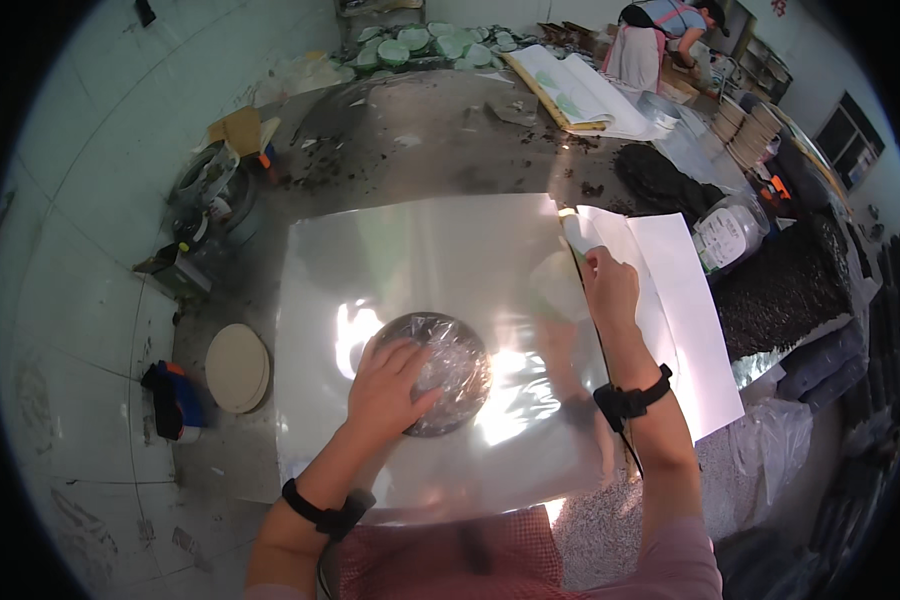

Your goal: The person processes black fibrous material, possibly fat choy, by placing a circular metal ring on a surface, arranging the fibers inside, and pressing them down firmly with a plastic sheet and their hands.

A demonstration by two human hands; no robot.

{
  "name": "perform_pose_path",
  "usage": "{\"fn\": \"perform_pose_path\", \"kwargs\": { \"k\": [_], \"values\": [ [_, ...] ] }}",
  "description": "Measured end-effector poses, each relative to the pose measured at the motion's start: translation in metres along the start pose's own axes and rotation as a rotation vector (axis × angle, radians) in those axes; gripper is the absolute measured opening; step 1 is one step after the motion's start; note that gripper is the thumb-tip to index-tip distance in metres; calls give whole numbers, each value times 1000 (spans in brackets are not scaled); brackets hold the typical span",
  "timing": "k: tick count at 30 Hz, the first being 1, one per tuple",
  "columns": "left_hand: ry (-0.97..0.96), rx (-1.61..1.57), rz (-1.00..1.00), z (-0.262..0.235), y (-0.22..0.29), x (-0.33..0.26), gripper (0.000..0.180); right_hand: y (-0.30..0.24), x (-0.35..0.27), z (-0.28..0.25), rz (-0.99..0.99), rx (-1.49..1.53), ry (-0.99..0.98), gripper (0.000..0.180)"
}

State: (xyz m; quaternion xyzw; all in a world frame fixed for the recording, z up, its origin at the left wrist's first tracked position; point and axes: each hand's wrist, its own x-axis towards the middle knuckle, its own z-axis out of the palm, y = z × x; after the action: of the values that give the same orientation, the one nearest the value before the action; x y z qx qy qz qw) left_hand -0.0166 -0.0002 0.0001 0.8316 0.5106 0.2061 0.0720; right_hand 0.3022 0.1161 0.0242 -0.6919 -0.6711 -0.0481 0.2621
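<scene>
I see my left hand (390, 385) pressed flat, fingers spread, on a dark round cake wrapped in clear crinkled film (440, 372), which sits near the middle of the large shiny silver sheet (420, 250). My right hand (610, 290) is at the sheet's right edge, fingers pinched on a white paper sheet (685, 320). Left of the silver sheet lies a pale round disc (237, 367).

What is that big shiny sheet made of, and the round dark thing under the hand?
The big silvery sheet looks like thin glossy plastic film or foil: it mirrors light in bright glare patches. The round dark disc under the left hand seems wrapped in crinkled clear plastic; what is inside is unclear.
</scene>
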Motion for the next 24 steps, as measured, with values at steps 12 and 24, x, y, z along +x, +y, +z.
{"fn": "perform_pose_path", "kwargs": {
  "k": [12, 24],
  "values": [
    [25, -563, -277, -16, 8, -11, 61, -172, -92, 44, -67, 338, -205, 39],
    [11, 41, -23, -2, -1, -13, 62, -169, -116, 45, -335, 133, -145, 51]
  ]
}}
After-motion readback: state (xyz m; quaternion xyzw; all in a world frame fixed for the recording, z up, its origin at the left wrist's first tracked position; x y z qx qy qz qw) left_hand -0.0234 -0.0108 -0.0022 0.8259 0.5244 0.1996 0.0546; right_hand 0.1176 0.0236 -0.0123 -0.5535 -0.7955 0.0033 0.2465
